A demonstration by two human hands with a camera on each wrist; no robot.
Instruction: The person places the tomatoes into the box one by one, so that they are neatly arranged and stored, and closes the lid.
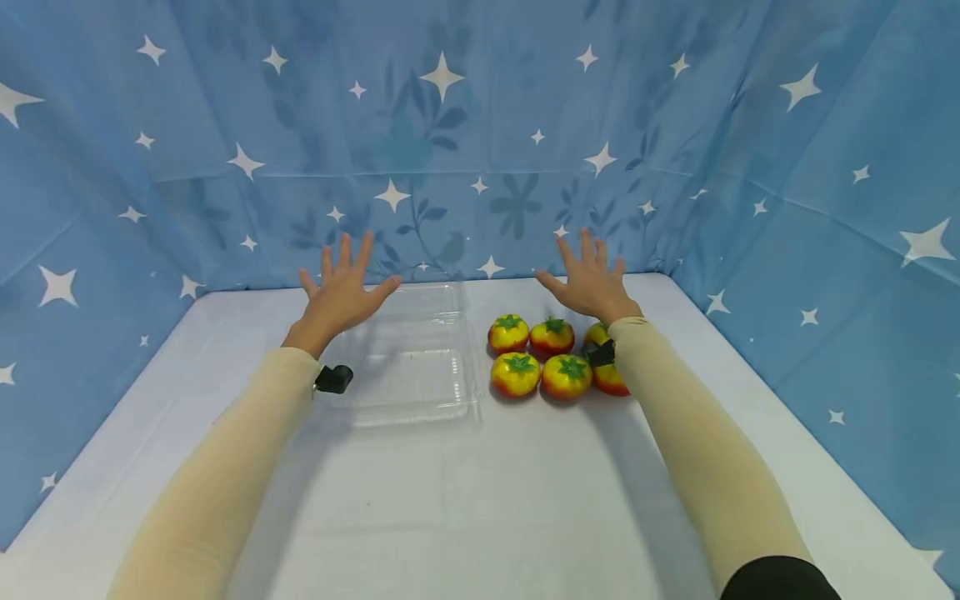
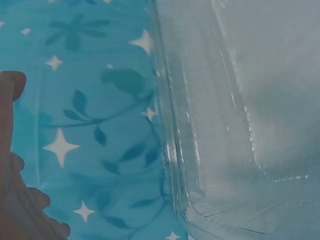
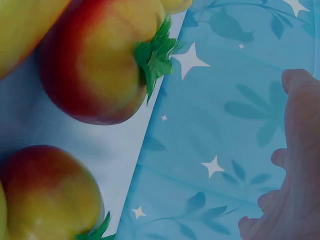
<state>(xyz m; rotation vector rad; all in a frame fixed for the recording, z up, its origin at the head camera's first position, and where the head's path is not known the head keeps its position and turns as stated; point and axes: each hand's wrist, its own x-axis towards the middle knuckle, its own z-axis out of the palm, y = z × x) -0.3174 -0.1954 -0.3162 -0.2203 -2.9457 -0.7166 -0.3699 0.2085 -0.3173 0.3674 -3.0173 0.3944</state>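
Left hand (image 1: 341, 298) hovering by clear tray (image 1: 420, 379), right hand (image 1: 592, 287) by toy tomatoes (image 1: 515, 374); fingers standing spread, holding nothing. Tomatoes sitting on worktop (image 1: 450, 517) just right of tray, probably feeling light, firm, slippery; rounded sides likely suiting grip. Thin tray likely flexing; rims offering hold. Worktop stretching wide in front, curtain (image 1: 487, 100) bordering back.

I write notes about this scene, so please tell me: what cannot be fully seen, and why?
Head view: the two rightmost fruits are partly hidden by the right sleeve and the black wrist device.
Head view: the far left part of the clear tray is partly hidden by the left hand.
Left wrist view: the picture's right edge cuts off the tray.
Right wrist view: the right edge cuts off the right hand.
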